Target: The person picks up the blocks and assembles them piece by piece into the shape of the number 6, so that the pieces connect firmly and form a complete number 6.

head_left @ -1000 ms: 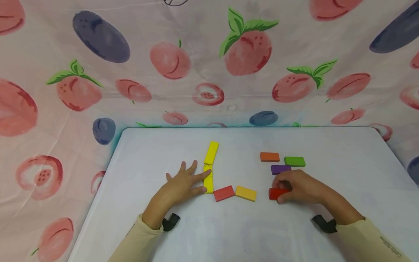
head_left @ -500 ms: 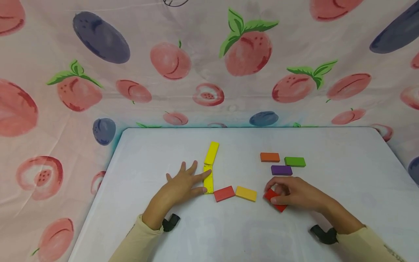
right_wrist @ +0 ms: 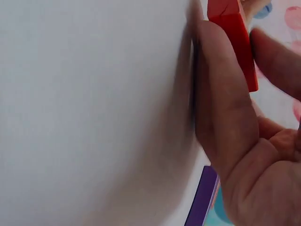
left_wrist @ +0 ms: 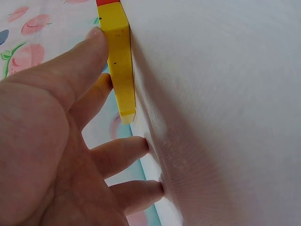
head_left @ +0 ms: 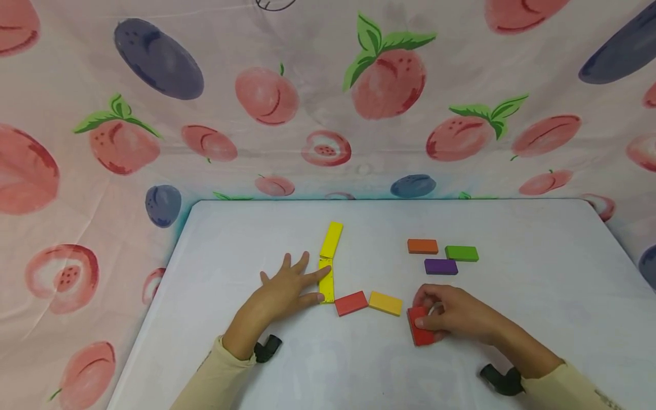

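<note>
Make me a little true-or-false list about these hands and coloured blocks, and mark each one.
1. The right hand holds a red block. True.
2. The left hand is gripping the green block. False: the left hand touches a yellow block, and the green block lies apart from both hands.
3. The purple block lies nearer the person than the orange block. True.
4. Only one block is red. False: a second red block lies between the two hands.
5. The orange block is left of the green one. True.
</note>
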`<state>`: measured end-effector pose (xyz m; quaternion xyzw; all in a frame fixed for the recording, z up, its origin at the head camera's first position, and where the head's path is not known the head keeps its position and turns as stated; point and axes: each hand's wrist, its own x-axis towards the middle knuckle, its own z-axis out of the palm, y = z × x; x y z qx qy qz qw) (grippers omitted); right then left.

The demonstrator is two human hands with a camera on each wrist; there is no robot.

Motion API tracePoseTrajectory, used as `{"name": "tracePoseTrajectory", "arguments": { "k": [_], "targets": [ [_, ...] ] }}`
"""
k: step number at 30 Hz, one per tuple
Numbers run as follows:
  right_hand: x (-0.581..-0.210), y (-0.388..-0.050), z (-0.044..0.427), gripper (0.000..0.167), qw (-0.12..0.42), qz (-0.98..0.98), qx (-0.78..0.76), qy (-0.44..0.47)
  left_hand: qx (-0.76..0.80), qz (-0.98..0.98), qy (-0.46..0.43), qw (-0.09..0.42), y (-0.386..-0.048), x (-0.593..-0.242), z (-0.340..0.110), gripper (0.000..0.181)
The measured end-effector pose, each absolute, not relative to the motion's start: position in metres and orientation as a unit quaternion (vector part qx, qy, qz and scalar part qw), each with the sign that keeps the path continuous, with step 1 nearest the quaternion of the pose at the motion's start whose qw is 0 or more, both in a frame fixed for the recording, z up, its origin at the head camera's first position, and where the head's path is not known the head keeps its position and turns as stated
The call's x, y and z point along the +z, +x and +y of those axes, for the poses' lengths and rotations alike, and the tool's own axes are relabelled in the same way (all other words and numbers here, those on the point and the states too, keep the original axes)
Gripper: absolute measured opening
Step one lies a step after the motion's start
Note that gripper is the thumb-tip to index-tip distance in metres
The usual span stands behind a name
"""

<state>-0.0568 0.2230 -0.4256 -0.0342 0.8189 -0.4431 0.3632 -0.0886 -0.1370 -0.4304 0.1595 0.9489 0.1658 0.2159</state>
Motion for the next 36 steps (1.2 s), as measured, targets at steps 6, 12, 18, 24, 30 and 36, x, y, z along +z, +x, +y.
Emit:
{"name": "tracePoseTrajectory", "arguments": {
  "k": [6, 12, 18, 24, 30, 36],
  "targets": [
    [-0.424, -0.053, 0.217, 0.030, 0.355, 0.827, -0.436, -0.019, 0.167, 0.949, 0.159, 0.215, -0.089, -0.432, -0.137, 0.061],
    [-0.423, -0.051, 0.214, 0.026, 0.358, 0.825, -0.438, -0.023, 0.167, 0.949, 0.164, 0.211, -0.088, -0.432, -0.138, 0.061],
    [-0.424, -0.051, 0.213, 0.025, 0.355, 0.829, -0.429, -0.046, 0.165, 0.949, 0.165, 0.212, -0.089, -0.432, -0.139, 0.061],
    [-0.426, -0.051, 0.212, 0.022, 0.353, 0.838, -0.411, -0.064, 0.163, 0.948, 0.166, 0.215, -0.089, -0.433, -0.139, 0.061],
    [-0.426, -0.051, 0.209, 0.021, 0.345, 0.851, -0.391, -0.064, 0.159, 0.949, 0.166, 0.215, -0.089, -0.433, -0.139, 0.060],
    [-0.425, -0.051, 0.206, 0.019, 0.327, 0.865, -0.371, -0.076, 0.161, 0.949, 0.165, 0.215, -0.089, -0.434, -0.139, 0.059]
  ]
}}
